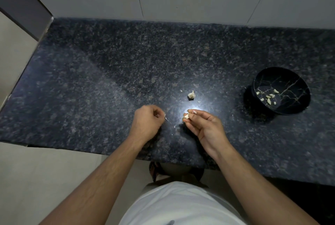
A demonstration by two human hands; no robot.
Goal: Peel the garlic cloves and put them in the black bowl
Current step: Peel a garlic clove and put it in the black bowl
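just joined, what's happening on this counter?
A person is peeling garlic over a dark granite counter. The right hand pinches a clove; the left hand pinches a bit of skin. Several peeled cloves already sit in the black bowl. A partial garlic bulb waits on the counter.

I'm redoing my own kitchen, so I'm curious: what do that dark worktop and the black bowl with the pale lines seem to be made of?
The worktop looks like polished granite or a similar speckled stone: dark grains throughout, and a glossy glare spot near the hands. The black bowl has a smooth dark surface with thin gold-coloured veins, a marble-look finish; whether it is ceramic, melamine or plastic cannot be told.
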